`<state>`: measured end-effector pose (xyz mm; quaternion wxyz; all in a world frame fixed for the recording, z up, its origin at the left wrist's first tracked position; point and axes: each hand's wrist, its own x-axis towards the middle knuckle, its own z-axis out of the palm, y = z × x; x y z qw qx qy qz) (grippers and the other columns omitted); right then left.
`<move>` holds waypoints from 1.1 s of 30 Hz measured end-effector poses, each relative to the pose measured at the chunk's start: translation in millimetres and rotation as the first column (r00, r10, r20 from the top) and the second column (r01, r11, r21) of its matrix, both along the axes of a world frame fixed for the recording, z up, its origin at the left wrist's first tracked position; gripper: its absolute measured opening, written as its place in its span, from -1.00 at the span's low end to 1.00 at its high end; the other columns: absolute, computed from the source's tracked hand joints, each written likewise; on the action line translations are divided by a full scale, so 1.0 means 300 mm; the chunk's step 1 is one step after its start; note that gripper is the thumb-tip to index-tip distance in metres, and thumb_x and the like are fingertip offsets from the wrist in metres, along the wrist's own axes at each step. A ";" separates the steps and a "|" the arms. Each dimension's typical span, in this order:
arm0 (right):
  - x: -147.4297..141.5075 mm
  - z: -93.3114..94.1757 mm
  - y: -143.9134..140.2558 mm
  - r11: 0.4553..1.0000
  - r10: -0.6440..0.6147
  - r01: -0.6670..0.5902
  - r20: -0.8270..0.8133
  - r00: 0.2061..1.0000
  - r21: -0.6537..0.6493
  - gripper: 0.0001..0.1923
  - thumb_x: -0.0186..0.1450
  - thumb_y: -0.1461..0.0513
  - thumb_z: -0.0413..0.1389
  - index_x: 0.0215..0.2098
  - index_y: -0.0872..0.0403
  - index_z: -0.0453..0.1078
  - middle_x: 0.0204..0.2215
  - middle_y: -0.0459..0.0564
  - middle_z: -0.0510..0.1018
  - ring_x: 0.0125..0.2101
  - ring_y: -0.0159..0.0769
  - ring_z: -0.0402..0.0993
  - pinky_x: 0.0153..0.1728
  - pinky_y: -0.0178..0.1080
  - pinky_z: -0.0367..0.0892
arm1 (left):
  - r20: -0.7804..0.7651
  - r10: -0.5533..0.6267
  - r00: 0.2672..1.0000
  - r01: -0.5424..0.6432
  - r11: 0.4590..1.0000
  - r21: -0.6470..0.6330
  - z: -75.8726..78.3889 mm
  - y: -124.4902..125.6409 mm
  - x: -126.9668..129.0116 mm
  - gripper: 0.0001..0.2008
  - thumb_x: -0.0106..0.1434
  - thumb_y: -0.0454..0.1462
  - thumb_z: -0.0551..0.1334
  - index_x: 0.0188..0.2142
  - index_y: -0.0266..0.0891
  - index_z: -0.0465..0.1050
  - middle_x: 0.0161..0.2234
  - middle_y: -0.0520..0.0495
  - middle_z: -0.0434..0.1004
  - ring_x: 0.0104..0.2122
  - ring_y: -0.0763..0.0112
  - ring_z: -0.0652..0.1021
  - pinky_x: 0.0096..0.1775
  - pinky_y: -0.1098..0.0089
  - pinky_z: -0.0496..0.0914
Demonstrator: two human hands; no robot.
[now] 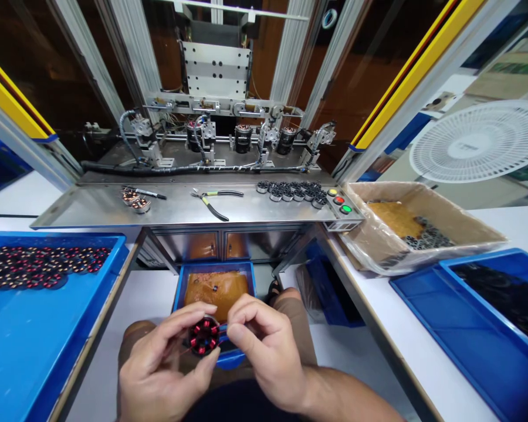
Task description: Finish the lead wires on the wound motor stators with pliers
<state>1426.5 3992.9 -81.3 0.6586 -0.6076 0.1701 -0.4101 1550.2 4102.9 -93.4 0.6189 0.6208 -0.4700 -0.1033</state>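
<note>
Between the thumb and fingers of my left hand [167,363] is a round motor stator [203,336] with red copper windings and a black core. Its wound face is turned up toward me. My right hand [264,346] is at the stator's right side, thumb and forefinger pinched together on thin wires [222,333] that come off it. The wire ends are hidden by the fingers. Both hands are above my lap, in front of a blue bin [253,275] with a brown lining.
On the metal shelf [180,212] lie pliers [213,199], a pen [146,193], some copper-wound stators [136,202] and several bare cores [294,192]. Push buttons [338,200] sit at its right end. A blue tray [30,340] is left; a carton [422,258] and fan [479,140] are right.
</note>
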 end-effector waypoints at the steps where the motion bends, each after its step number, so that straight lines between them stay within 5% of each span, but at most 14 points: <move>1: -0.003 -0.001 -0.001 1.000 -0.005 0.005 0.005 1.000 -0.023 -0.83 0.30 0.23 0.21 -0.45 0.11 0.44 -0.50 -0.07 0.46 -0.45 -0.40 0.37 -0.38 -0.31 0.31 | -0.030 0.021 0.999 -0.021 1.000 -0.004 0.005 -0.002 -0.007 -0.52 0.02 -0.48 0.41 -0.06 -0.10 0.50 -0.12 -0.01 0.64 -0.15 0.36 0.65 -0.02 0.42 0.54; 5: -0.016 0.006 -0.034 0.971 0.092 -0.071 0.084 0.992 -0.228 -0.94 0.25 0.27 0.23 -0.29 0.11 0.50 -0.42 -0.01 0.51 -0.39 -0.34 0.45 -0.32 -0.27 0.38 | -0.355 0.090 0.931 -0.086 0.996 0.028 0.052 -0.012 -0.040 -0.72 0.07 -0.27 0.44 -0.19 -0.13 0.56 -0.23 -0.02 0.66 -0.29 0.40 0.66 -0.15 0.49 0.56; 10: -0.016 0.030 -0.084 0.859 0.136 -0.065 0.104 0.985 -0.507 -0.77 0.28 0.33 0.19 -0.09 0.07 0.50 -0.37 0.02 0.50 -0.36 -0.31 0.46 -0.34 -0.25 0.42 | -0.562 0.056 0.825 -0.002 0.995 0.096 0.104 -0.018 -0.057 -0.65 -0.04 -0.08 0.50 -0.28 -0.15 0.59 -0.31 -0.04 0.66 -0.35 0.37 0.64 -0.21 0.48 0.56; 13: -0.011 0.029 -0.076 0.817 0.097 -0.002 0.133 0.986 -0.576 -0.80 0.27 0.34 0.19 -0.13 0.05 0.51 -0.41 -0.01 0.50 -0.40 -0.32 0.44 -0.36 -0.23 0.41 | -0.563 0.050 0.825 0.006 0.995 0.098 0.110 -0.016 -0.059 -0.65 -0.04 -0.08 0.50 -0.28 -0.16 0.59 -0.32 -0.06 0.66 -0.30 0.33 0.65 -0.21 0.48 0.56; 18: -0.012 0.009 -0.014 0.891 -0.068 0.130 0.156 0.985 -0.435 -0.81 0.20 0.41 0.21 -0.26 0.05 0.53 -0.49 -0.04 0.48 -0.47 -0.34 0.41 -0.42 -0.24 0.39 | -0.427 0.123 0.896 -0.104 0.992 0.067 0.088 -0.010 -0.073 -0.74 0.03 -0.25 0.46 -0.24 -0.13 0.58 -0.28 -0.02 0.67 -0.28 0.42 0.65 -0.18 0.56 0.54; 24: -0.017 0.008 0.007 0.886 -0.026 0.116 0.202 0.979 -0.449 -0.89 0.28 0.31 0.19 -0.23 0.03 0.53 -0.51 -0.03 0.50 -0.48 -0.33 0.42 -0.44 -0.23 0.41 | -0.246 0.206 0.947 -0.215 0.977 -0.007 0.070 -0.010 -0.096 -0.70 0.03 -0.36 0.41 -0.19 -0.14 0.56 -0.24 -0.01 0.67 -0.28 0.38 0.65 -0.14 0.44 0.56; 29: -0.012 0.015 -0.077 0.876 0.073 0.031 0.195 0.978 -0.482 -0.72 0.25 0.15 0.29 -0.07 -0.01 0.52 -0.35 0.02 0.52 -0.34 -0.28 0.48 -0.31 -0.19 0.45 | -0.466 -0.009 0.885 0.039 0.998 0.054 0.073 0.007 -0.032 -0.69 0.02 -0.31 0.45 -0.19 -0.13 0.58 -0.26 -0.08 0.68 -0.32 0.29 0.68 -0.25 0.48 0.57; 33: 0.010 0.049 -0.139 0.782 0.266 -0.144 0.115 0.957 -0.607 -0.72 0.20 0.08 0.33 -0.17 0.02 0.55 -0.14 0.11 0.54 -0.14 -0.20 0.50 -0.10 -0.09 0.45 | -0.606 -0.192 0.772 0.292 0.954 0.069 0.072 0.008 -0.001 -0.66 -0.02 -0.28 0.49 -0.19 -0.13 0.60 -0.29 -0.12 0.69 -0.39 0.22 0.68 -0.36 0.43 0.58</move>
